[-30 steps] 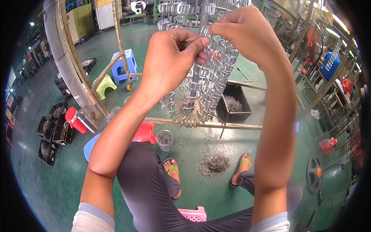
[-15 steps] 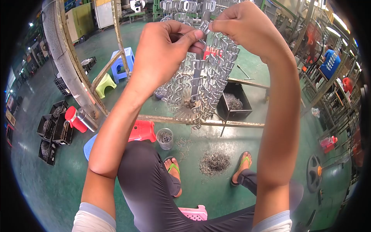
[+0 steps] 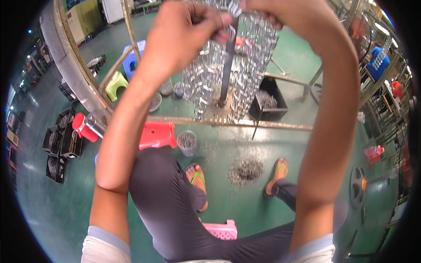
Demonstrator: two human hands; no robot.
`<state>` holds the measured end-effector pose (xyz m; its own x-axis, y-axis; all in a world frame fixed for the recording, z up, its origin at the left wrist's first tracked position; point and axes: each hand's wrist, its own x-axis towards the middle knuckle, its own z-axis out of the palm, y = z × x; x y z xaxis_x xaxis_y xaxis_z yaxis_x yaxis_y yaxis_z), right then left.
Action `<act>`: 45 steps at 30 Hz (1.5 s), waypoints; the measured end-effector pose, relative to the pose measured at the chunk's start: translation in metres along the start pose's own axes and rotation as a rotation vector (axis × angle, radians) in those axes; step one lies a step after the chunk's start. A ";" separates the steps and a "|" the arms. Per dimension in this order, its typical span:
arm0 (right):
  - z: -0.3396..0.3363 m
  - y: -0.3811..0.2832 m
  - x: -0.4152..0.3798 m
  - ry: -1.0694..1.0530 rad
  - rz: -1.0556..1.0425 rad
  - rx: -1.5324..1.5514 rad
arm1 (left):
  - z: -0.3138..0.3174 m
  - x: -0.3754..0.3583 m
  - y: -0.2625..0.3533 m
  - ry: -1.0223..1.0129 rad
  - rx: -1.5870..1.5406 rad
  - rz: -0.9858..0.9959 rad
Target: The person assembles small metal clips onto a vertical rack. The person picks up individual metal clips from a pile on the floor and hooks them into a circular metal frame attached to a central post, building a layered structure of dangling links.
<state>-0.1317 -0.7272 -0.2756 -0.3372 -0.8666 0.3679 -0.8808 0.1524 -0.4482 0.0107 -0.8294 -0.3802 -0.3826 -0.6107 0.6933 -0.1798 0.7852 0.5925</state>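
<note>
Small silver metal clips [image 3: 256,57] hang in linked strings around a grey upright rod [image 3: 229,65]. At the top of the rod, my right hand [image 3: 289,15] pinches a metal clip with its fingertips; part of this hand is cut off by the frame's edge. Just left of the rod is my left hand [image 3: 182,37], its thumb and fingers curled together. A shiny sliver shows by those fingertips, but blur hides what they grip. Below the strings, the rod stands on a round base [image 3: 219,113].
A rusty frame bar [image 3: 276,126] crosses in front. On the floor lie a pile of small metal pieces [image 3: 245,171], a clear tub [image 3: 187,143], a red stool [image 3: 158,135] and a black bin [image 3: 274,115]. Black crates [image 3: 56,168] stand left. A person in blue [image 3: 378,61] is at far right.
The view has tilted, so the hands and hanging strings sit higher in the picture. My hands have moved slightly apart, and the strings look blurred and spread around the bared rod.
</note>
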 end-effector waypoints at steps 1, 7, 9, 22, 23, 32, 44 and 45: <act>0.004 0.004 -0.002 0.008 0.003 0.009 | -0.001 -0.001 -0.003 -0.030 -0.088 -0.008; 0.060 0.107 -0.018 -0.134 -0.259 0.145 | 0.002 -0.005 0.011 0.030 -0.163 -0.043; 0.096 0.143 -0.027 -0.333 -0.238 0.257 | 0.001 -0.003 0.003 0.026 -0.208 -0.039; 0.297 0.191 -0.090 -0.575 -0.096 0.526 | 0.000 -0.011 0.005 0.005 -0.139 0.135; 0.304 0.188 -0.092 -0.559 -0.082 0.576 | -0.001 -0.011 0.004 0.010 -0.138 0.133; 0.324 0.184 -0.095 -0.347 -0.076 0.554 | -0.036 -0.037 -0.002 0.031 0.191 0.050; 0.319 0.201 -0.087 -0.357 0.075 0.519 | 0.141 -0.293 -0.263 -0.782 -0.327 -0.889; 0.320 0.202 -0.086 -0.357 0.086 0.531 | 0.159 -0.310 -0.277 -0.731 -0.388 -0.946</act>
<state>-0.1738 -0.7740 -0.6589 -0.1875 -0.9804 0.0597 -0.5399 0.0521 -0.8401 0.0353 -0.8415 -0.8242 -0.6836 -0.6206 -0.3842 -0.4276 -0.0861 0.8999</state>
